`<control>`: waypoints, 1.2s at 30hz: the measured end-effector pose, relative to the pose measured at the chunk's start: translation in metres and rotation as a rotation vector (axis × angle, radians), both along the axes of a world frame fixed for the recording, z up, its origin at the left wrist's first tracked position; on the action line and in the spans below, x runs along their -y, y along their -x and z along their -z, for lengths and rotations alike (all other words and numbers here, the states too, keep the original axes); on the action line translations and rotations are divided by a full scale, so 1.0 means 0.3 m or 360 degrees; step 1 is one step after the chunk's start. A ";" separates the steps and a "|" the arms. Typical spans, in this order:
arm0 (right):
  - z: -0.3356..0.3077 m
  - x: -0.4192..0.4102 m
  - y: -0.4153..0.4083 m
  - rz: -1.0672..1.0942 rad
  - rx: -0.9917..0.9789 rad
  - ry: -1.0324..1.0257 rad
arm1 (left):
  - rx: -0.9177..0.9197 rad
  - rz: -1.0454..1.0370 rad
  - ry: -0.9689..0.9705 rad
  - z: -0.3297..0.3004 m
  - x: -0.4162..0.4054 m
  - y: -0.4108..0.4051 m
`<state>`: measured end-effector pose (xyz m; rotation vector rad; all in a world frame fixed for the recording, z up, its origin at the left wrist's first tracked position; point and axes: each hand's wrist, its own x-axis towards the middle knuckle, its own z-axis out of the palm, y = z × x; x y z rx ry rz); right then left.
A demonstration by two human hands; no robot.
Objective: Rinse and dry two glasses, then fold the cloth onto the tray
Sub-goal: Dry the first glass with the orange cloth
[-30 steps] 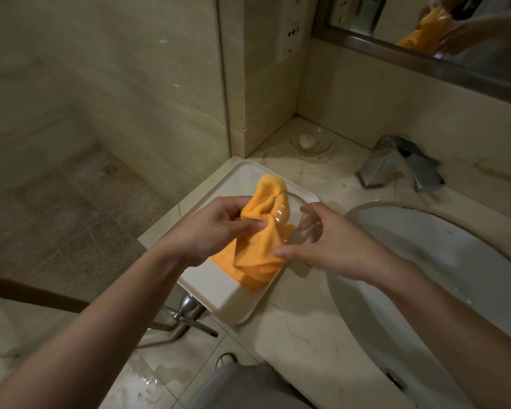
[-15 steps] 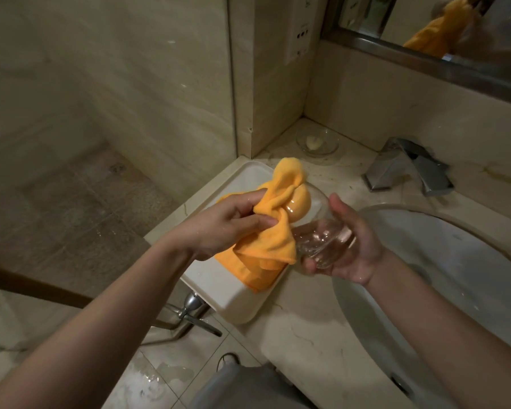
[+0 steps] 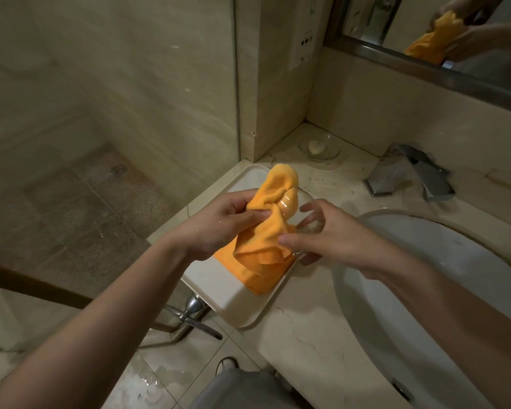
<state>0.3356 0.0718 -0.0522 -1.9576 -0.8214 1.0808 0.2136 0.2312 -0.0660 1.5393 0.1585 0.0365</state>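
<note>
- Two hands worked together above the tray (image 3: 233, 308): the left hand (image 3: 219, 225) pinched the orange cloth (image 3: 263, 240) between thumb and fingers, and the right hand (image 3: 331, 234) held the glass (image 3: 303, 214) with curled fingers around its body.
- One glass only was visible; it was in the air over the right edge of the tray, just beside the sink (image 3: 425, 276), with part of the cloth pushed inside it.
- Judging from its look, the glass was wet, smooth and fragile, so it could slip; the safest hold seemed to be around the side wall near the base, not on the thin rim.
- The cloth looked soft, light and thick, easy to bunch; its lower end hung down and rested on the tray.
- The glass was clear and round, and the orange colour showed through it.
- The tray was white, with rounded corners, at the edge of the marble surface (image 3: 307, 335).
</note>
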 end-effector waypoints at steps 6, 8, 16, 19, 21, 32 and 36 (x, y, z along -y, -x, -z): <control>0.027 0.022 -0.051 0.0041 -0.1161 -0.0291 | 0.0063 0.0221 0.0049 -0.036 0.006 0.002; 0.052 0.019 -0.051 0.0003 -0.1482 -0.0375 | 0.0081 0.0179 0.0101 -0.026 0.002 0.001; 0.044 -0.030 -0.052 0.0103 -0.0980 -0.0125 | 0.0059 -0.0104 0.0154 0.036 -0.032 0.007; 0.026 -0.033 -0.018 -0.0023 -0.0155 0.0010 | -0.0008 -0.0117 0.0040 0.051 -0.036 0.006; 0.045 -0.029 -0.007 -0.0035 0.0057 0.0006 | -0.0031 -0.0115 0.0031 0.052 -0.029 -0.003; 0.122 -0.001 -0.037 0.0068 -0.1577 -0.0318 | 0.0077 0.0117 0.0051 0.019 -0.014 0.011; 0.107 -0.006 -0.052 0.0096 -0.1512 -0.0315 | 0.0050 -0.0066 0.0119 0.048 -0.010 0.004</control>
